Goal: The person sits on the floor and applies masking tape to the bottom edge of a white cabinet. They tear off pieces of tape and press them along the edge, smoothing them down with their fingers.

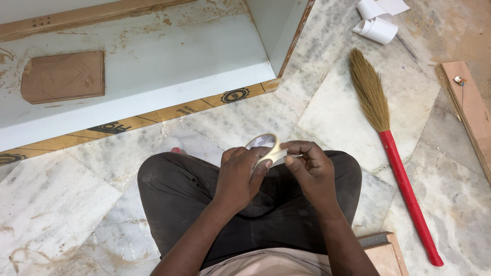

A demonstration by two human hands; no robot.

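Observation:
A small roll of cream masking tape (266,145) is held over my lap, between both hands. My left hand (239,176) grips the roll from the left, fingers curled around its rim. My right hand (312,171) pinches the loose end of the tape at the roll's right side, thumb and forefinger pressed together. I am sitting cross-legged in dark trousers (179,197) on a marble floor (76,204).
A white laminated board (153,66) with a plywood edge lies ahead, a small wooden block (64,76) on it and a white upright panel (279,25) at its right. A red-handled broom (394,148) lies to my right. Paper rolls (378,23) and wood planks (468,107) lie beyond.

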